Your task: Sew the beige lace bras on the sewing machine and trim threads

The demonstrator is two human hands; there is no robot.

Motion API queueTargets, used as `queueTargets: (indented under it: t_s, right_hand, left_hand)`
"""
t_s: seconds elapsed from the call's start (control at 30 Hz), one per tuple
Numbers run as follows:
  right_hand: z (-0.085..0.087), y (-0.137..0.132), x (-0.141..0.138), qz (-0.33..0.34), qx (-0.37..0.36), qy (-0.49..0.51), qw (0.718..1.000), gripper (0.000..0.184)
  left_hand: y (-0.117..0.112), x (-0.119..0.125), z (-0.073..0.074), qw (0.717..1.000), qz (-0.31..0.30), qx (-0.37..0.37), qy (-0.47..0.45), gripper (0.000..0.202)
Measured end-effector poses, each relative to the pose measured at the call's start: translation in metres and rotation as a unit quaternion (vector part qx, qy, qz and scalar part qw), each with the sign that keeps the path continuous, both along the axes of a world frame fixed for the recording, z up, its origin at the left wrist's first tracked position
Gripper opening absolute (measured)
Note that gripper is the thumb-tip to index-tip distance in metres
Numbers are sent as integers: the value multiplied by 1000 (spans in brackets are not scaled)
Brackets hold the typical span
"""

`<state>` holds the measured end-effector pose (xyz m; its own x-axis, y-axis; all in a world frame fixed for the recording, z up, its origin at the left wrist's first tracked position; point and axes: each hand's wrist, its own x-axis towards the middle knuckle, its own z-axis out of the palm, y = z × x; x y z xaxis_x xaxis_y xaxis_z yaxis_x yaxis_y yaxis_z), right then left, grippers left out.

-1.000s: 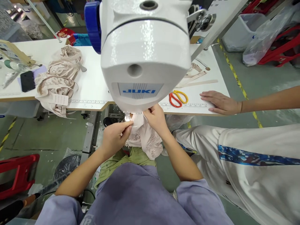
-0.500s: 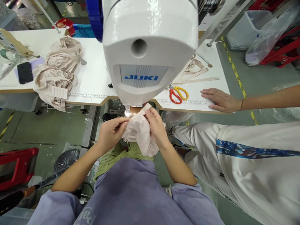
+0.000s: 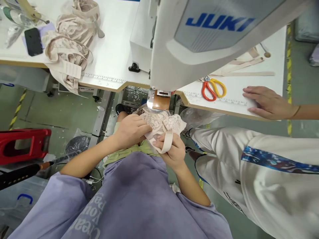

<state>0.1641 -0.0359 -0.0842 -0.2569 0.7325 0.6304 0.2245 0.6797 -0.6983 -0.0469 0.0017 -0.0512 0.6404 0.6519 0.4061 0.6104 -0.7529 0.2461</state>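
Observation:
A pale pink lace garment (image 3: 163, 122) lies bunched just below the foot of the white JUKI sewing machine (image 3: 199, 36). My left hand (image 3: 131, 130) is closed on the lace at its left side. My right hand (image 3: 171, 149) sits lower, its fingers curled round a beige strap (image 3: 168, 141) that loops out of the garment. Both hands are over my lap, in front of the table edge. The needle area is partly hidden by the machine head.
A pile of beige lace garments (image 3: 71, 43) and a black phone (image 3: 33, 40) lie on the white table (image 3: 112, 63) at left. Red-and-yellow scissors (image 3: 211, 89) and loose straps lie at right. Another person's hand (image 3: 267, 103) rests flat on the table edge, their white-clad leg beside me.
My hands and the garment came down and toward me from the machine foot. My right hand now grips a strap loop. The view dropped closer under the machine head.

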Motion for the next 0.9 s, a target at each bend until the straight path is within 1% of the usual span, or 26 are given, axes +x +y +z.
queueTargets:
  t_s: [0.07,0.17,0.27,0.37,0.47,0.53,0.73,0.9]
  right_hand:
    - [-1,-1,0,-2,39,-22,999,28]
    - [0,-1,-2,2,56,-38,998,31]
    - [4,-2,-4,7,53,-40,998,31]
    - [7,-2,-5,13,56,-33,998,27]
    - [8,-2,-6,8,60,-34,998,25]
    - [8,-2,-6,10,55,-36,998,26]
    - [0,-6,-6,13,35,-31,999,38]
    - [-2,-9,-6,22,10,-12,1000,40]
  left_hand:
    - [-1,-2,0,998,22,56,-16,20]
    - [-4,-4,4,995,31,86,-39,18]
    - [-6,-5,5,994,35,88,-51,16]
    - [-7,-5,1,994,37,87,-56,16]
    - [-7,-7,-1,993,32,89,-74,10]
    - [-7,-8,-1,993,29,87,-81,9]
    - [-9,-9,3,993,26,81,-87,17]
    - [-10,-9,2,994,29,61,-80,16]
